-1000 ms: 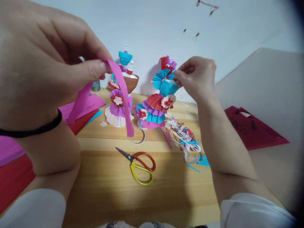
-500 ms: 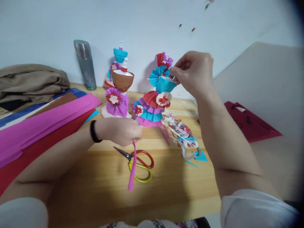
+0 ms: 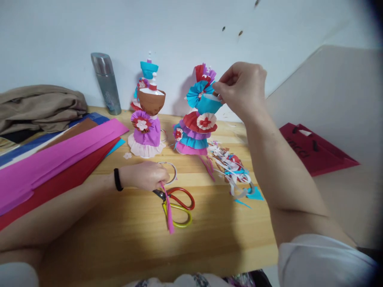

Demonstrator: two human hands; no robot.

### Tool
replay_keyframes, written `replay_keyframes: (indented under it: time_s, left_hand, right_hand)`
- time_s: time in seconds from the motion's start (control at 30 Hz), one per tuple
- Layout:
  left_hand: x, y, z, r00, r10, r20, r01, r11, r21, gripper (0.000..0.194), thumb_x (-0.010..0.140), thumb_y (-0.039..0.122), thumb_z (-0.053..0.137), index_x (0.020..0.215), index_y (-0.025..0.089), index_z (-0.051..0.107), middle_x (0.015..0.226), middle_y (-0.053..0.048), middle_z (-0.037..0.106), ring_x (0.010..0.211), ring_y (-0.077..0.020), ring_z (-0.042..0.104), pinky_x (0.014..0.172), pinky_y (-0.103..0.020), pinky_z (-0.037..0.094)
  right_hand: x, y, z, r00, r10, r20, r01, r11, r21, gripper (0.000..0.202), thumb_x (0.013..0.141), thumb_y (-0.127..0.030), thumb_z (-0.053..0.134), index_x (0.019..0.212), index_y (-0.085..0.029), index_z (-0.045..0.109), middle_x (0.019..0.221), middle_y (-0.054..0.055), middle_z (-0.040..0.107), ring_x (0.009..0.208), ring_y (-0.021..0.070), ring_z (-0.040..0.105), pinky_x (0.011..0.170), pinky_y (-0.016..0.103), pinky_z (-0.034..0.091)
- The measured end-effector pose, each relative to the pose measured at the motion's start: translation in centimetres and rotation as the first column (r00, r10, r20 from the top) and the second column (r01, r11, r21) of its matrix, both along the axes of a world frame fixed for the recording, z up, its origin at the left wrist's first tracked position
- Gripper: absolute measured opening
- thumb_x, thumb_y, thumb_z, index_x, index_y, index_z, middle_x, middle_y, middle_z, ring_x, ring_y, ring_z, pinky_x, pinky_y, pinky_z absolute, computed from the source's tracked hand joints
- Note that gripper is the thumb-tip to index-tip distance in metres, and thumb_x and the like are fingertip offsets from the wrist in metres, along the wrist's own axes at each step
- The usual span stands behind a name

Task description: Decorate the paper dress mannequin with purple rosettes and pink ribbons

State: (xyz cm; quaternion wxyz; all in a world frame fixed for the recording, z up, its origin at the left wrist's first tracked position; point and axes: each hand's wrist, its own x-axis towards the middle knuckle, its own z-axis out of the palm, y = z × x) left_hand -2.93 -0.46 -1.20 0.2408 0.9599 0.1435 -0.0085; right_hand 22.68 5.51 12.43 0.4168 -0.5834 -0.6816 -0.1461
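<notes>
My left hand, closed, grips one end of a narrow pink crepe paper strip, which hangs down over the scissors with red and yellow handles. Beyond that hand lies a thin ring. My right hand is closed in a pinch at the upper edge of a paper-dressed doll with a blue top and red, purple, blue and pink ruffles. The fingertips partly hide what they pinch. Beside it stands another doll with a brown top, purple skirt and white hem.
Pink crepe paper sheets and red ones lie at left, near a brown cloth. A grey bottle and a blue-topped doll stand along the wall. Paper scraps are at right, beside a red bag.
My left hand has moved down and slightly left with the pink strip, uncovering the ring and the white hem. My right hand keeps its pinch at the ruffled doll, whose skirt has shifted slightly right.
</notes>
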Motion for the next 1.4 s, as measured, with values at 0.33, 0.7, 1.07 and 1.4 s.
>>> replay_keyframes:
  time_s: [0.33, 0.7, 1.07, 1.4]
  left_hand:
    - [-2.0, -0.4, 0.9, 0.992, 0.120, -0.034, -0.121, 0.993, -0.008, 0.020, 0.085, 0.014, 0.047, 0.067, 0.016, 0.056, 0.065, 0.000, 0.056, 0.062, -0.0126, 0.047, 0.059, -0.026, 0.028]
    - [-2.0, -0.5, 6.6, 0.937, 0.265, 0.227, -0.231, 0.959, -0.163, 0.014, 0.080, 0.013, 0.053, 0.076, 0.012, 0.067, 0.069, -0.002, 0.067, 0.063, -0.0100, 0.057, 0.057, -0.019, 0.036]
    - [1.4, -1.2, 10.4, 0.689, 0.594, 0.415, -0.416, 0.793, -0.445, 0.008, 0.074, 0.015, 0.058, 0.068, 0.014, 0.062, 0.064, 0.000, 0.065, 0.059, -0.0095, 0.058, 0.055, -0.019, 0.043]
    - [3.1, 0.2, 8.8, 0.535, 0.738, 0.412, -0.531, 0.673, -0.516, 0.006, 0.071, 0.013, 0.062, 0.066, 0.014, 0.063, 0.064, -0.001, 0.069, 0.060, -0.0113, 0.063, 0.055, -0.019, 0.046]
  right_hand:
    - [-0.5, 0.2, 0.0, 0.995, 0.075, -0.067, -0.080, 0.994, -0.075, 0.012, 0.075, -0.012, 0.063, 0.069, -0.021, 0.058, 0.069, 0.003, 0.067, 0.074, 0.0197, 0.065, 0.082, 0.040, 0.050]
    - [-1.6, -2.0, -0.3, 0.969, 0.197, -0.147, -0.203, 0.979, -0.022, 0.013, 0.080, -0.013, 0.060, 0.088, -0.021, 0.066, 0.063, -0.002, 0.065, 0.061, 0.0146, 0.063, 0.068, 0.030, 0.049]
    - [-1.3, -6.9, -1.5, 0.804, 0.339, -0.488, -0.334, 0.937, 0.101, 0.014, 0.085, -0.032, 0.059, 0.087, -0.022, 0.069, 0.078, 0.003, 0.071, 0.062, 0.0159, 0.062, 0.058, 0.030, 0.049]
    - [-3.3, -9.8, -4.3, 0.868, 0.473, -0.151, -0.488, 0.755, -0.438, 0.019, 0.087, -0.023, 0.058, 0.102, -0.022, 0.070, 0.092, 0.006, 0.073, 0.076, 0.0201, 0.065, 0.067, 0.033, 0.047]
